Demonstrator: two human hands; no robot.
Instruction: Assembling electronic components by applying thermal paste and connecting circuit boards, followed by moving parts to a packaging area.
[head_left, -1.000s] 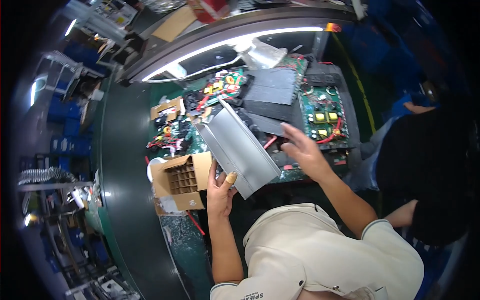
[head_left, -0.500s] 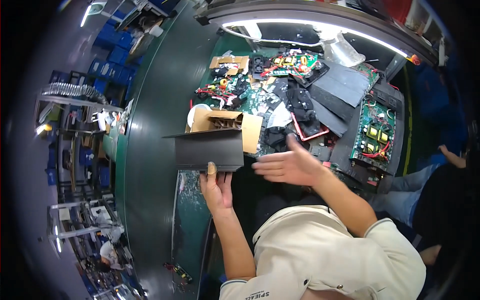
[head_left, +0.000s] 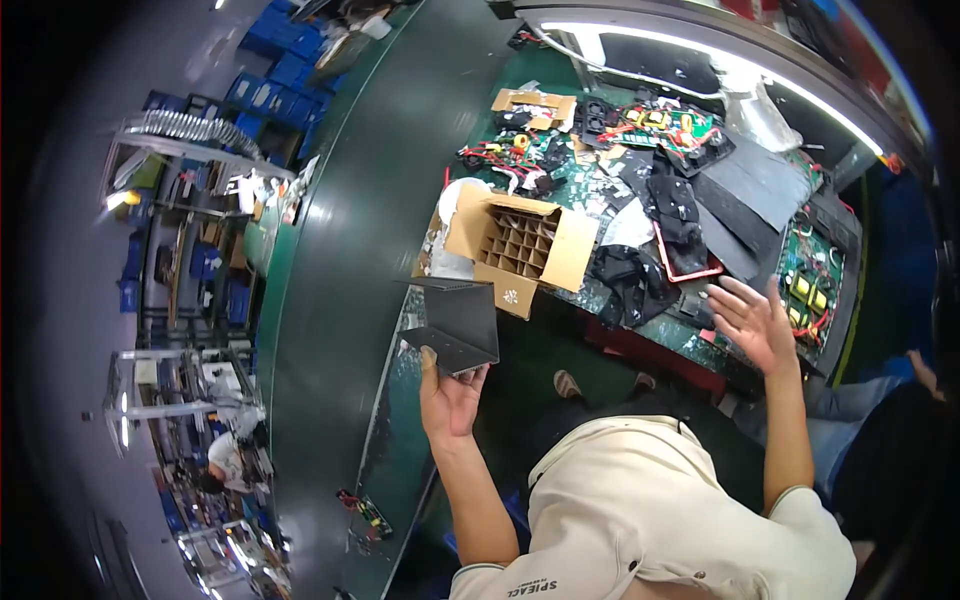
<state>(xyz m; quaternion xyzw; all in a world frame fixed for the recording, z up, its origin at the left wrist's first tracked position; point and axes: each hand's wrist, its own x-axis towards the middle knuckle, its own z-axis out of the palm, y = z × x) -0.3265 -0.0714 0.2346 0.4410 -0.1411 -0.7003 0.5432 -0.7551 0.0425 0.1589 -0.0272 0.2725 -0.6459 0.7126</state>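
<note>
A dark grey bent metal cover is pinched at its lower edge by my left hand, thumb on top and fingers beneath. My right hand is held up in the air with its fingers apart and nothing in it, in front of the bench's right part. Just beyond the cover stands an open cardboard box with its flaps spread and a grid of cardboard dividers inside. To the right of the box lie black cloth-like pieces and a red-edged frame.
Circuit boards with yellow and red parts lie at the back, and a larger board in a housing at the right. Flat dark sheets are stacked between. A long green belt runs at left. A person's hand shows far right.
The metal cover has turned and tilted in my left hand, showing its inner angle. My right hand has moved away to the right. The view has shifted, showing more of the box's dividers.
</note>
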